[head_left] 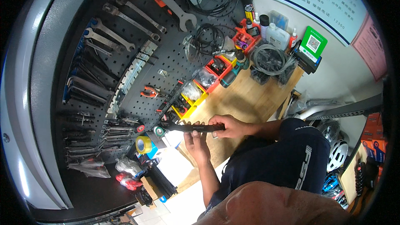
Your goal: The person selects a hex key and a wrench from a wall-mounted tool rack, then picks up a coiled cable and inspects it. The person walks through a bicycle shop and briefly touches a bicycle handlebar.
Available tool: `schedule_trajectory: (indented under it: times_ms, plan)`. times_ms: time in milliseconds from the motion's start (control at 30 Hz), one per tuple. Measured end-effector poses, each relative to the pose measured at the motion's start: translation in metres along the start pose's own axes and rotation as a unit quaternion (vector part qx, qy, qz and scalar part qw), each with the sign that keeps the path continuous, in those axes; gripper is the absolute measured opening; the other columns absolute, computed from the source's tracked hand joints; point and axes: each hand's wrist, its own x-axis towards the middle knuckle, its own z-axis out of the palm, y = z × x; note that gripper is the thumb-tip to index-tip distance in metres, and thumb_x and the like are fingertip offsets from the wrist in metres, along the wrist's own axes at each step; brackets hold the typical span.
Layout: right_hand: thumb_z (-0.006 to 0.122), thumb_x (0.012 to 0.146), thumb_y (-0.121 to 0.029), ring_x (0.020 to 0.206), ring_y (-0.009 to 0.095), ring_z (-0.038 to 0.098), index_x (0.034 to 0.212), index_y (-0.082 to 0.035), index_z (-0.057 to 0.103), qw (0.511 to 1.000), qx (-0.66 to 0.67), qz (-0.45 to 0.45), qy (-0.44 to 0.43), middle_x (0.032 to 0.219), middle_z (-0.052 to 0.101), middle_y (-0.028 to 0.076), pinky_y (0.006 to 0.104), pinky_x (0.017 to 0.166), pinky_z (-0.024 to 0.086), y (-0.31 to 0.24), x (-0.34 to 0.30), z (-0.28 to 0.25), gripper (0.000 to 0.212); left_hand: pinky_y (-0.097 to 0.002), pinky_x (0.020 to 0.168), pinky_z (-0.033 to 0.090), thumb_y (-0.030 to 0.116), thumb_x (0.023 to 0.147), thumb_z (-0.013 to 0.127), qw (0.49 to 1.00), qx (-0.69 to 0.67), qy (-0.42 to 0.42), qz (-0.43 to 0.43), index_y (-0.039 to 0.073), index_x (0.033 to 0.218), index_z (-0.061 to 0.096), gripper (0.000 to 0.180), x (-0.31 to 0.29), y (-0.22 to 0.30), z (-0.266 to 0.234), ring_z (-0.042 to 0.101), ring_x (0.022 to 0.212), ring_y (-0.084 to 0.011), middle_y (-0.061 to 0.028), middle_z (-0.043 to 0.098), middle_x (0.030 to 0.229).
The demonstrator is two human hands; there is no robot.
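Note:
My right hand (230,126) is closed round the right end of a long black bar-like part (183,127). The part is slim, with a slight bend toward its wider left end; its exact kind I cannot make out. From below, my left hand (197,145) grips its middle, fingertips showing along the upper edge. The part is held in the air, roughly level, over the wooden workbench (237,100). Past its left end are a green-and-white roll (158,131) and a roll of yellow tape (143,145).
Wrenches (166,0) and other tools hang on a dark pegboard (158,62). Red and yellow bins (200,100), a cordless drill (233,71) and coiled grey cable (268,59) line the bench's back. White paper (175,164) lies left; a white helmet (338,155) is at right.

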Motion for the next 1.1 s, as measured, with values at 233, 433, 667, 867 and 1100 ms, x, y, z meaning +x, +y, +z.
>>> schedule_trajectory:
  times_ms: [233, 433, 667, 867, 1100]
  plan:
    - [0.072, 0.091, -0.007, 0.084, 0.010, 0.059, 0.122, -0.003, 0.057, 0.999, 0.009, 0.017, -0.033, 0.094, 0.063, 0.002, 0.0286, 0.074, 0.051, -0.001, 0.004, -0.004, 0.035, -0.0508, 0.107, 0.051, 0.019, 0.105, 0.062, 1.000, 0.018, -0.002, 0.015, 0.001, 0.151, 0.040, 0.054, 0.001, 0.004, 0.003, 0.060, 0.123, -0.0282, -0.0173, 0.060, 0.134]
    - [0.071, 0.094, -0.007, 0.085, 0.009, 0.059, 0.124, -0.003, 0.057, 0.998, 0.005, 0.032, -0.057, 0.097, 0.062, 0.002, 0.0275, 0.074, 0.050, 0.000, 0.006, -0.006, 0.033, -0.0451, 0.105, 0.053, 0.016, 0.106, 0.060, 0.999, 0.047, 0.002, 0.027, 0.000, 0.151, 0.042, 0.051, 0.002, 0.003, -0.001, 0.061, 0.122, -0.0262, -0.0182, 0.061, 0.134]
    - [0.064, 0.102, -0.007, 0.094, 0.010, 0.062, 0.126, 0.000, 0.057, 0.994, 0.056, 0.050, -0.084, 0.101, 0.064, 0.004, 0.0277, 0.082, 0.053, 0.014, 0.011, -0.009, 0.026, -0.0466, 0.105, 0.053, 0.018, 0.107, 0.058, 0.999, 0.036, 0.017, 0.012, 0.000, 0.148, 0.046, 0.046, 0.003, 0.003, -0.003, 0.066, 0.116, -0.0296, -0.0206, 0.063, 0.134]
    - [0.058, 0.108, -0.016, 0.090, 0.009, 0.065, 0.121, 0.001, 0.063, 0.987, 0.073, 0.091, -0.109, 0.099, 0.068, 0.003, 0.0267, 0.080, 0.055, 0.010, 0.011, -0.011, 0.023, -0.0425, 0.098, 0.056, 0.027, 0.109, 0.055, 0.999, -0.014, 0.020, -0.022, -0.002, 0.144, 0.049, 0.045, 0.006, 0.004, -0.002, 0.069, 0.108, -0.0303, -0.0227, 0.066, 0.131]
    - [0.058, 0.108, -0.016, 0.089, 0.012, 0.068, 0.119, 0.000, 0.061, 0.964, 0.167, 0.138, -0.155, 0.101, 0.068, 0.004, 0.0295, 0.081, 0.057, 0.012, 0.012, -0.002, 0.020, -0.0381, 0.082, 0.061, 0.026, 0.111, 0.049, 0.989, -0.101, 0.037, -0.101, -0.002, 0.138, 0.053, 0.039, 0.008, 0.000, -0.007, 0.070, 0.096, -0.0235, -0.0178, 0.070, 0.120]
